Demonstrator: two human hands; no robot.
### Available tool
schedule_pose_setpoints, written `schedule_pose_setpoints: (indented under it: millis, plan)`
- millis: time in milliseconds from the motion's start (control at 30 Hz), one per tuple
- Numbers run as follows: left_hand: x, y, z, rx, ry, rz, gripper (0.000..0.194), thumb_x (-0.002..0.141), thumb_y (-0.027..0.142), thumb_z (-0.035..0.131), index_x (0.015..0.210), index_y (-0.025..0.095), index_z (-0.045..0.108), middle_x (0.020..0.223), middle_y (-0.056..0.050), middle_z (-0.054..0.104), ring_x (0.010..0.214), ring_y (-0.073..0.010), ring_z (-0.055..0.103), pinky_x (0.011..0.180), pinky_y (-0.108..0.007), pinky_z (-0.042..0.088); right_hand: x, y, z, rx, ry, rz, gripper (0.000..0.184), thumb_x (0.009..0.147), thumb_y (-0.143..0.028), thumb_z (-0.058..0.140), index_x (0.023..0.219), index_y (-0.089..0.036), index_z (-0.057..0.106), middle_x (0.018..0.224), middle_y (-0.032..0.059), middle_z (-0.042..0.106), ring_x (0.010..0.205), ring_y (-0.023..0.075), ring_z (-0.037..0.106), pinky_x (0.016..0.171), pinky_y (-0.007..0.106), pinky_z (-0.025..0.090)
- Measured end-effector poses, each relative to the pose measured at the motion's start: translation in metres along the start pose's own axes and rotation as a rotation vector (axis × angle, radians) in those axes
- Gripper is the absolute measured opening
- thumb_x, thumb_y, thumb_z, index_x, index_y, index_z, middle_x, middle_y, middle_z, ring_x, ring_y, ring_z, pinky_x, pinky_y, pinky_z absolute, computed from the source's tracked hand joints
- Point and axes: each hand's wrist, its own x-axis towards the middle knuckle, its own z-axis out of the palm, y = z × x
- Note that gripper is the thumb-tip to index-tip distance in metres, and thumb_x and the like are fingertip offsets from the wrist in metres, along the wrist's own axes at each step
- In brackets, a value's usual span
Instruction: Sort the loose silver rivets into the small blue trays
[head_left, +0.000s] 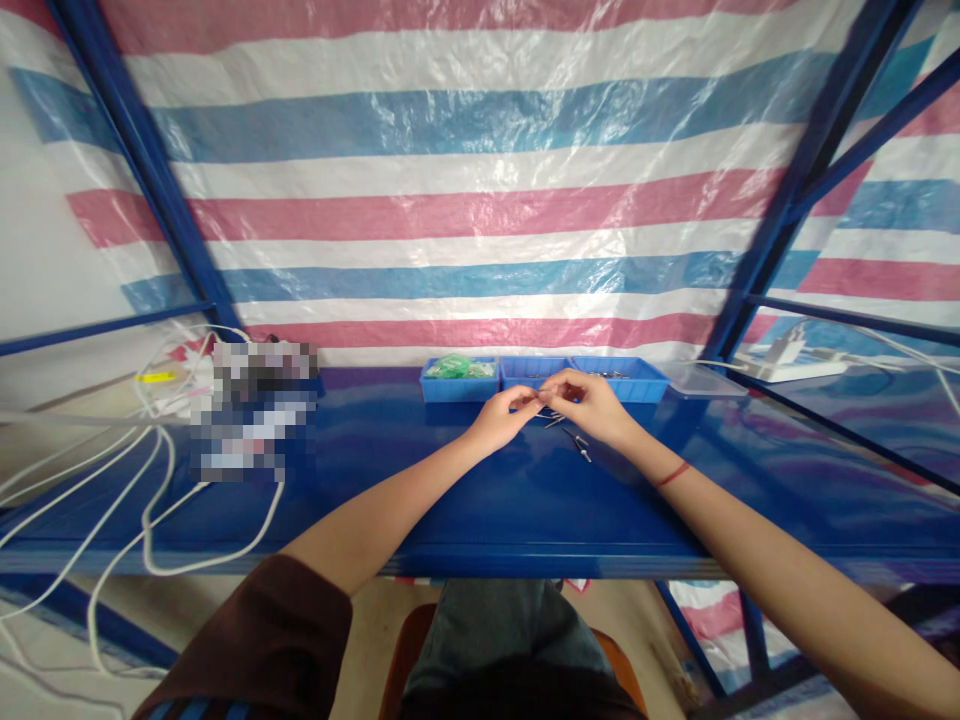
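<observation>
My left hand [501,418] and my right hand [586,405] meet above the blue table, in front of the row of blue bins. Thumbs and fingertips are pinched together around something small that the fingers mostly hide. Just below my right hand, small slim metal-and-black pieces [578,446] lie on the tabletop, and more thin pieces [553,418] lie under the fingers. The left blue bin [460,392] has green and white material in it. The middle bin [517,374] and the right bin [649,386] hold small metallic parts, partly behind my hands.
The blue table [480,500] ends at a front edge near my lap. White cables [161,520] loop over its left side beside a blurred-out heap [251,410]. A clear lid [705,380] and a white power strip [795,368] sit at right. Striped sheeting [480,215] hangs behind.
</observation>
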Motion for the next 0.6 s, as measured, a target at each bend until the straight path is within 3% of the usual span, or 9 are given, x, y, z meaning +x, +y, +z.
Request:
schedule_pose_setpoints:
  millis: [200, 367, 467, 600]
  plan:
    - [0.001, 0.005, -0.003, 0.031, 0.185, -0.011, 0.014, 0.076, 0.027, 0.061, 0.084, 0.015, 0.062, 0.088, -0.004, 0.066, 0.082, -0.0152, 0.061, 0.079, -0.029, 0.048, 0.0, 0.005, -0.004, -0.116, -0.001, -0.029, 0.023, 0.077, -0.037, 0.055, 0.079, -0.017, 0.064, 0.075, 0.005, 0.064, 0.063, 0.0147, 0.053, 0.059, 0.029, 0.042]
    - [-0.001, 0.005, -0.003, 0.086, 0.186, -0.03, 0.022, 0.077, 0.03, 0.061, 0.095, 0.017, 0.062, 0.087, -0.004, 0.066, 0.08, -0.0153, 0.061, 0.078, -0.029, 0.049, 0.003, 0.022, -0.005, -0.065, -0.084, 0.133, 0.027, 0.076, -0.04, 0.054, 0.072, -0.016, 0.063, 0.069, 0.0042, 0.063, 0.063, 0.0156, 0.054, 0.061, 0.03, 0.042]
    - [-0.001, 0.003, -0.004, 0.166, 0.188, -0.033, 0.025, 0.079, 0.029, 0.057, 0.101, 0.017, 0.061, 0.088, -0.004, 0.065, 0.079, -0.0148, 0.061, 0.079, -0.029, 0.049, 0.006, 0.033, -0.012, 0.037, 0.085, 0.308, 0.028, 0.071, -0.043, 0.058, 0.068, -0.016, 0.061, 0.057, 0.0017, 0.056, 0.052, 0.013, 0.048, 0.052, 0.028, 0.039]
    - [-0.002, 0.001, -0.007, 0.304, 0.125, 0.011, 0.018, 0.08, 0.021, 0.054, 0.094, 0.017, 0.064, 0.088, -0.004, 0.066, 0.08, -0.015, 0.061, 0.079, -0.029, 0.048, 0.008, 0.05, -0.029, 0.157, 0.372, 0.534, 0.027, 0.069, -0.044, 0.06, 0.062, -0.018, 0.052, 0.048, -0.0013, 0.045, 0.042, 0.0096, 0.039, 0.039, 0.025, 0.032]
